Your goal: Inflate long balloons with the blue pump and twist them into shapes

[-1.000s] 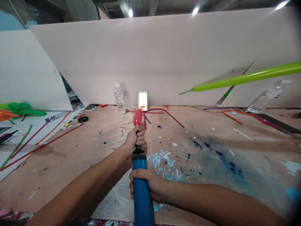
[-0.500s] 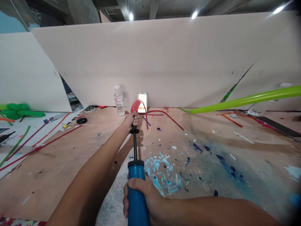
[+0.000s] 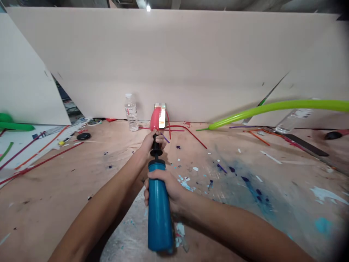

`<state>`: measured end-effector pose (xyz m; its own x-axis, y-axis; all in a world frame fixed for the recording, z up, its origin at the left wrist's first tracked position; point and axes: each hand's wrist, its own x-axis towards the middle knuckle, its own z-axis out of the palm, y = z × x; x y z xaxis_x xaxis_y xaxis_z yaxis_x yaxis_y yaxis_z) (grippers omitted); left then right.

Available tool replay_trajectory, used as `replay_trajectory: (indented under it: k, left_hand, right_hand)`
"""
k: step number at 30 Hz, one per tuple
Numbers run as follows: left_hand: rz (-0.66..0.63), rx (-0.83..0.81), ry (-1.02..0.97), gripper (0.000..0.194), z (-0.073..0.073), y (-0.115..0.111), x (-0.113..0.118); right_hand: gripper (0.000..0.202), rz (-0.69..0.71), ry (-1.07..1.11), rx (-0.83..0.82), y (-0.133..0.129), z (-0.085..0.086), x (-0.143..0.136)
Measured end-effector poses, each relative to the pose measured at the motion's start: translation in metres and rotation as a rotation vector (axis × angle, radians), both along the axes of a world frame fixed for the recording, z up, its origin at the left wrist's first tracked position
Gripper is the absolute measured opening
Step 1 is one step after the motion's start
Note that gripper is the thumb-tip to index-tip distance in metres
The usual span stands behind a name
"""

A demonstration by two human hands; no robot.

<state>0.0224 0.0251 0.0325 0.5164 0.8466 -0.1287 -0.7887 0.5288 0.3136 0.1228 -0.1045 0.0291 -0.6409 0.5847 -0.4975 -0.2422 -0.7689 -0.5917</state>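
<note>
A blue hand balloon pump points away from me, with its black front end toward the back board. My left hand is closed around that black end and the neck of a red balloon, which is partly inflated and sticks up. Lower down, my right hand wraps round the upper part of the blue barrel. Only a short bit of the black rod shows between barrel and front end. Behind the balloon a phone leans on the board, partly covered.
A water bottle stands left of the phone. A long lime-green balloon stretches to the right edge, near another clear bottle. Uninflated red balloons lie by the board. Green balloons are at far left. Paint flakes dot the tabletop.
My right hand has pushed the blue barrel forward, so much less of the rod shows. The red balloon has grown taller. The view has tilted down and shifted right.
</note>
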Motion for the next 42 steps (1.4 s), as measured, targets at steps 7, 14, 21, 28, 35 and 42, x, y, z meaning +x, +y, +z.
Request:
replay_trajectory:
  k: [7, 14, 21, 28, 35, 42]
  left_hand:
    - [0.123, 0.221, 0.404, 0.031, 0.013, -0.014, 0.012]
    - [0.184, 0.308, 0.667, 0.027, 0.029, -0.027, 0.012]
    - [0.192, 0.146, 0.464, 0.033, 0.035, -0.01, -0.023]
    - [0.19, 0.136, 0.406, 0.039, 0.029, -0.009, -0.029]
    - [0.077, 0.047, 0.413, 0.039, 0.01, -0.008, -0.022]
    - [0.169, 0.184, 0.49, 0.03, 0.009, -0.025, 0.01]
  right_hand:
    - [0.021, -0.104, -0.041, 0.202, 0.014, -0.022, 0.0]
    - [0.027, -0.206, 0.008, 0.155, -0.027, -0.021, -0.011]
    - [0.032, 0.078, 0.112, -0.062, -0.076, -0.028, -0.018]
    - [0.017, 0.148, -0.049, -0.138, -0.076, -0.036, -0.022]
    - [0.02, 0.148, -0.136, -0.227, -0.038, -0.012, -0.014]
    - [0.015, -0.036, -0.085, 0.034, 0.005, -0.016, -0.002]
